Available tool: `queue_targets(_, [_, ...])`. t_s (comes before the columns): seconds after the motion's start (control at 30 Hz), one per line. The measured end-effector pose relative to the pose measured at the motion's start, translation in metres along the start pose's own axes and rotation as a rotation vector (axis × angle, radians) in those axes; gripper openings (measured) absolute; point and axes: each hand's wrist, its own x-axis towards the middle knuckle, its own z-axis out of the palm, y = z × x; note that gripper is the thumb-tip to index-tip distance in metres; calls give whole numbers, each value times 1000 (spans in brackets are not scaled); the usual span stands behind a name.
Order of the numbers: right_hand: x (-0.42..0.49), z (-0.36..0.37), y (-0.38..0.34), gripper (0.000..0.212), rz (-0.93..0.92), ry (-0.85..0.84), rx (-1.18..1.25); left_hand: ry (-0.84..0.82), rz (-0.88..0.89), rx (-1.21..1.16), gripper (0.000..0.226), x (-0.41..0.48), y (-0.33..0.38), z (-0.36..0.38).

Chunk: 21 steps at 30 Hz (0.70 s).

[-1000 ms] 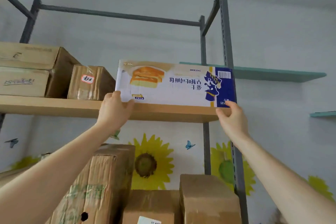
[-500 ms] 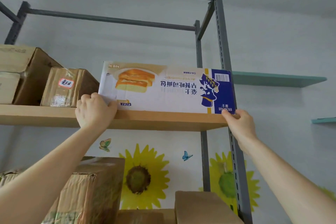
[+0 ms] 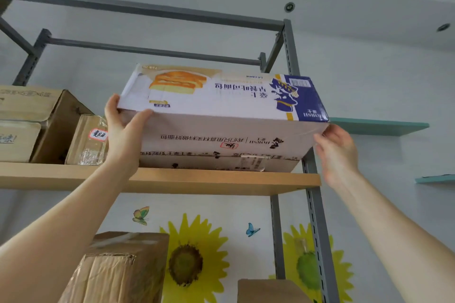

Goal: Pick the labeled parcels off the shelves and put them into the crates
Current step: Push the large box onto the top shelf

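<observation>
long white-and-blue printed cardboard bread box [image 3: 221, 130]: tilted, rear edge on light wooden shelf board [image 3: 197, 181] | left hand [image 3: 125, 130]: arm raised, gripping its 9 o'clock end | right hand [image 3: 337, 152]: arm raised, loose straight fingers touching its 4 o'clock corner

The long carton [image 3: 221, 118] sits tilted on the shelf board [image 3: 197, 181], far edge down, near side raised. The left hand [image 3: 125, 130] grips its left end; the right hand [image 3: 337, 150] touches its lower right corner. Left of it on the board stands a small parcel [image 3: 86, 140], then two stacked cartons [image 3: 32, 110]. Below the board sit two boxes [image 3: 118, 268].
</observation>
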Motion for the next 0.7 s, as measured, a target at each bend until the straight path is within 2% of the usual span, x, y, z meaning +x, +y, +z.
queue_targets(0.1, [4,4,-3,42,-25,10,0,25,5,-15,61,3,1,-1])
queue_targets(0.2, [4,12,-5,42,-56,-3,-61,27,85,136,19,8,-6,-2])
queue_targets(0.23, [7,14,-5,44,-44,-3,-64,23,98,181,15,10,-8,-1])
queue_targets(0.33, [13,15,-12,56,-27,20,-13,61,-2,197,46,16,0,5])
queue_targets(0.4, [15,12,-12,54,-23,47,-5,95,-51,116,54,25,5,9])
queue_targets(0.47, [12,11,-7,39,-19,38,-124,125,-46,138,49,30,7,12])
queue_targets(0.53, [8,13,4,27,39,-33,-236,156,-23,172,27,35,3,13])
queue_targets(0.6, [7,16,14,24,111,-94,-293,153,-30,183,43,33,5,14])
queue_targets(0.7, [9,19,17,25,83,-68,-325,83,-123,130,31,36,2,14])
